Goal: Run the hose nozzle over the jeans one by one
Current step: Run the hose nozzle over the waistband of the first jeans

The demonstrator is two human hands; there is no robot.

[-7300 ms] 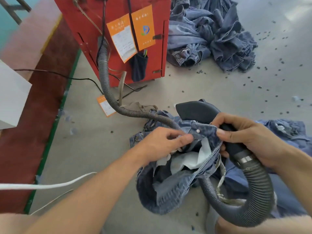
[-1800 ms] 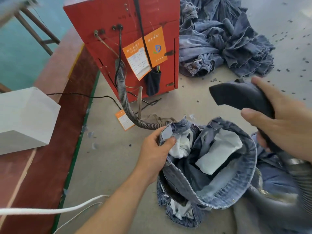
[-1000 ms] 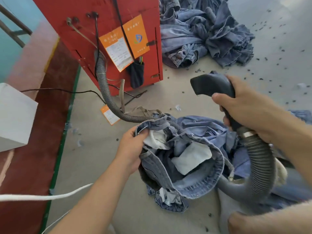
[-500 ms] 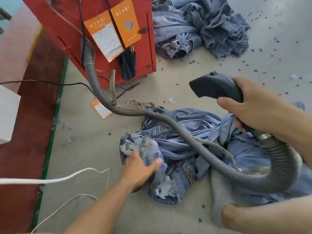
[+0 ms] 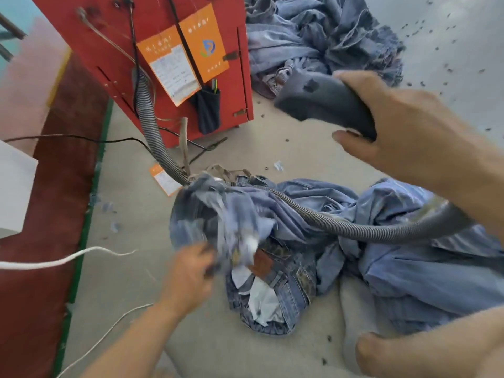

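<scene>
jeans (image 5: 218,222) lifted since prev | L hand (image 5: 188,271) gripping jeans | R hand (image 5: 403,132) gripping nozzle (image 5: 321,103)

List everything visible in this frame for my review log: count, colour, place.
hose nozzle: one, dark grey, held up in right hand
hose: one, grey ribbed, from cabinet across the near jeans
near jeans: heap, count unclear, blue, floor centre
far jeans pile: heap, blue, behind cabinet
cabinet: one, red, upper left
tags: two, orange, on cabinet front
pouch: one, dark, hanging on cabinet
cord: one, white, floor left
box: one, white, left edge
hands: left hand gripping blurred denim; right hand gripping nozzle
</scene>
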